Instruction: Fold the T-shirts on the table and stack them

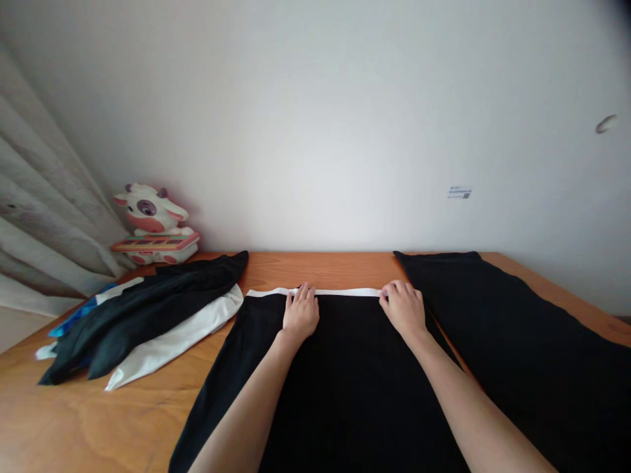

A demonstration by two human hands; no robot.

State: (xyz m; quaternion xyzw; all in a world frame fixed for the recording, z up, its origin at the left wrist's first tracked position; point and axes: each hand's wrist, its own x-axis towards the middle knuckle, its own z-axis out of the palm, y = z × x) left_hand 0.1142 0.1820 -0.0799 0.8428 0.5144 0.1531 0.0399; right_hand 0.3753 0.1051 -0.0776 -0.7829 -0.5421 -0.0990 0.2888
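Black cloth (white-edged) lies beneath the left hand.

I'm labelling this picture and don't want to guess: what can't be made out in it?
All in the head view:
- Near end of the middle black cloth: cut off by the bottom edge.
- Right-hand black cloth: cut off by the picture edge.
- Grip of the right hand on the white band: hidden by its curled fingers.
- Wall label: print too small.
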